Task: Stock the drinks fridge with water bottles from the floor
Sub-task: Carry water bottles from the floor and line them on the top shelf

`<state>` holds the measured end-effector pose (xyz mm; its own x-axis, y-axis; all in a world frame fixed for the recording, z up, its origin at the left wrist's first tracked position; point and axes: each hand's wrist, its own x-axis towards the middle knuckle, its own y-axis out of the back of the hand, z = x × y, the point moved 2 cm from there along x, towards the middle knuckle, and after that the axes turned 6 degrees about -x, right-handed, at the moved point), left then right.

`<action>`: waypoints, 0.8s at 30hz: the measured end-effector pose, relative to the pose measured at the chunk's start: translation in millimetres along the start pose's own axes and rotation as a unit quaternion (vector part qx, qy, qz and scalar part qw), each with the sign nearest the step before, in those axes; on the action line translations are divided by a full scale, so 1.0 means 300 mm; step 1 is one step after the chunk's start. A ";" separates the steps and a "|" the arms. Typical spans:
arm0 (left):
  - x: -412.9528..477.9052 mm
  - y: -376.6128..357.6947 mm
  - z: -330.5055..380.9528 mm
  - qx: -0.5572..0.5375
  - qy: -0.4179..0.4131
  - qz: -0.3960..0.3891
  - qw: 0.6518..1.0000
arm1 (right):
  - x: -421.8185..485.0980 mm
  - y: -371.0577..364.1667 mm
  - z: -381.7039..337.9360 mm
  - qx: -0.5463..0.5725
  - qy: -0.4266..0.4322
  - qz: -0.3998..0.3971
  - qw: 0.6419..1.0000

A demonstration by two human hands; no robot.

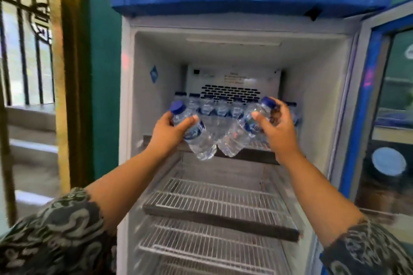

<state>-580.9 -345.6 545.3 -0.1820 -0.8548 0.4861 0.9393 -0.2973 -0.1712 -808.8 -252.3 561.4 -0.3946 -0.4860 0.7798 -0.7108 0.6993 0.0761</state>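
Note:
The drinks fridge (130,118) stands open in front of me. My left hand (169,131) grips a small clear water bottle (196,138) with a blue cap, tilted with its base to the right. My right hand (276,127) grips a second water bottle (240,134), tilted the other way so both bases nearly meet. Both bottles hover at the front edge of the top shelf (254,153). A row of several blue-capped bottles (221,108) stands upright at the back of that shelf.
Two bare wire shelves (214,198) lie below the top one. The glass fridge door (371,105) is swung open on the right. A teal wall (105,96) and a barred window (26,51) are to the left.

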 end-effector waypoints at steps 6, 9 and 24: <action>0.287 -0.141 -0.017 0.059 -0.036 -0.043 0.997 | 0.188 -0.019 0.111 -0.083 -0.016 0.060 0.995; 0.386 -0.213 -0.083 0.073 -0.013 -0.074 0.995 | 0.228 -0.033 0.186 -0.144 -0.044 0.067 0.986; 0.545 -0.376 -0.309 0.191 -0.031 -0.145 0.970 | 0.338 -0.024 0.245 -0.378 -0.082 -0.073 0.920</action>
<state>-743.6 -491.2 564.6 -0.4477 -0.7286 0.5184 0.8927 -0.3313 0.3054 -886.6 -345.1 594.2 -0.4533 -0.6324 0.6282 -0.1804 0.7552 0.6301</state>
